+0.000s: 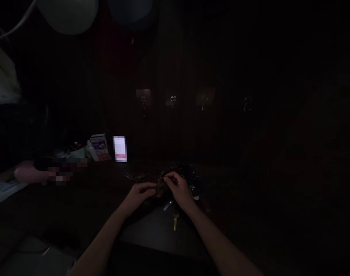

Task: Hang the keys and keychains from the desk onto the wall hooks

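The scene is very dim. My left hand is closed, its thumb and fingers pinching the left edge of a small dark piece with yellowish marks. From the other side my right hand bends over the same piece, its fingertips pressed together at the top of it. What kind of thing this is, I cannot make out. Below the hands lie a small pale bluish strip and a yellow key-shaped piece. Behind my right hand is a tangle of dark and shiny small items.
Thin metal pieces lie left of the hands. A lit phone screen stands behind, beside a small printed box and a white bottle. A pink rounded object is at far left. Several metal hooks line the back panel.
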Demonstrator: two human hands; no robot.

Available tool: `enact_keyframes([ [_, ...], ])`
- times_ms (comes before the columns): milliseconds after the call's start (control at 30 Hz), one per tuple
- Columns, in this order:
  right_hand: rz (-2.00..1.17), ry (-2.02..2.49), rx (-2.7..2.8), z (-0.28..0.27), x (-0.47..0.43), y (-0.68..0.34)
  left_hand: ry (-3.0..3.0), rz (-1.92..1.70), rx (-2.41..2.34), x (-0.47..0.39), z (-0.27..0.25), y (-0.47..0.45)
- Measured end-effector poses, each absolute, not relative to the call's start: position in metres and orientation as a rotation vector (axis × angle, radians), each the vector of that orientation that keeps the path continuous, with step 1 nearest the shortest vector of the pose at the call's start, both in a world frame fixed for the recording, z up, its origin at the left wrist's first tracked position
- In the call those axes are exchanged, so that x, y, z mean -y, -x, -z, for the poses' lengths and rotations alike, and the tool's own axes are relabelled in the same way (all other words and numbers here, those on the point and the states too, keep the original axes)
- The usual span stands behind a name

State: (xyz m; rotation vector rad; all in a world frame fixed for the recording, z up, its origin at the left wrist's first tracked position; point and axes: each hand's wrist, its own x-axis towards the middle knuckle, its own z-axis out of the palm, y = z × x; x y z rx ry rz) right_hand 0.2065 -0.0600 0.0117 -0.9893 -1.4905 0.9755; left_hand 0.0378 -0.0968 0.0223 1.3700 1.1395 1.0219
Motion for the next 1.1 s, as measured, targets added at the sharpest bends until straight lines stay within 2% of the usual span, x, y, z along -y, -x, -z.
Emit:
enact_keyframes([
  [1100,-1.061,1.006,1.478,-0.020,0.060,-0.209,-1.519,-1.225,-1.312,0.091,-0.019,-0.035],
])
